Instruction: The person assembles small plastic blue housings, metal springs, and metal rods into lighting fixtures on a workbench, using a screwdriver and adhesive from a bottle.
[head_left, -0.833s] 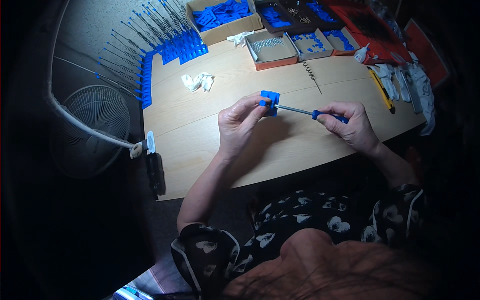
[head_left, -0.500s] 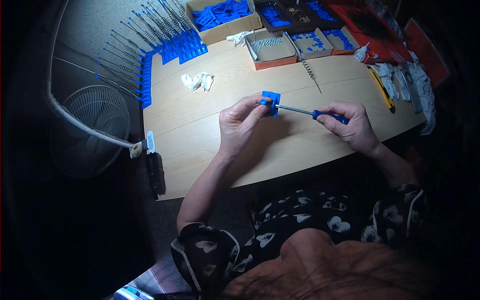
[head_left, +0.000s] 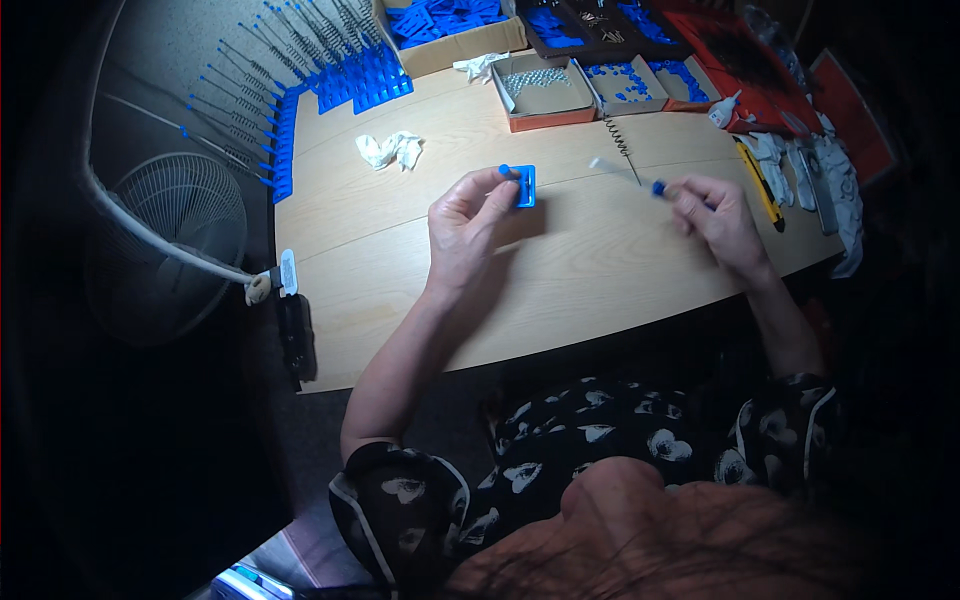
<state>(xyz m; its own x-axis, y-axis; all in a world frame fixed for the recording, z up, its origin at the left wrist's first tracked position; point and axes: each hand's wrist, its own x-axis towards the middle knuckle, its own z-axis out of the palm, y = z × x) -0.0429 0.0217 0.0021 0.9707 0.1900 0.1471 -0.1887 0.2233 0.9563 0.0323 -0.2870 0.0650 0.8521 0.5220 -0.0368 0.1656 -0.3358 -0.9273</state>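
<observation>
Right now the left hand (head_left: 468,222) is sitting at centre frame, thumb and fingers pinching a small blue square piece (head_left: 523,186) and holding it up off the wooden table (head_left: 400,270). The right hand (head_left: 718,218) is hovering at right of centre, fingers closed around the blue handle of a thin tool (head_left: 630,177). The tool's pale shaft is pointing up-left in frame, tip blurred, so its long axis is running roughly toward the blue piece but is clear of it, with bare table showing between. The piece is lying left of the tool tip; the left hand is the one on it. A metal spring (head_left: 618,143) is lying just above the tool, a crumpled white cloth (head_left: 391,150) at upper left, open trays of parts (head_left: 545,90) along the top edge.
</observation>
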